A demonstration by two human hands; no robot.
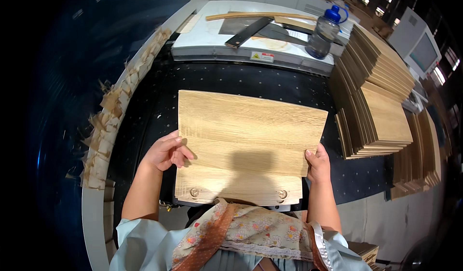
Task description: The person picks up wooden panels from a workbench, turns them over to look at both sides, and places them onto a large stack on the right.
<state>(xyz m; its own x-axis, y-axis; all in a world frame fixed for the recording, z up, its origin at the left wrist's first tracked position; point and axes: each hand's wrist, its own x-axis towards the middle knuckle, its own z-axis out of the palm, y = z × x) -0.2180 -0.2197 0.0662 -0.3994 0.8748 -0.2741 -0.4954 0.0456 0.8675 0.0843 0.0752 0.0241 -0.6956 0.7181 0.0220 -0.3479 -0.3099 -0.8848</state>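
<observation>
A light wood-grain panel (246, 126) is tilted up in front of me over the black worktop. My right hand (318, 164) grips its right edge, thumb on the top face and fingers behind. At the left edge is my left hand (170, 150), its fingers loosely bent and apart, the fingertips at the face of the panel; it does not grip. Below the held panel, closest to my body, shows the strip of another wood-grain panel (241, 194) with two round holes near its front edge. How far the two panels touch is hidden.
Stacks of wood panels (386, 112) stand at the right. Behind the black worktop (231, 78), a white machine top (202, 34) carries a blue-capped water bottle (322, 34), a dark bar (248, 32) and wooden strips. Torn cardboard edging (115, 100) lines the left side.
</observation>
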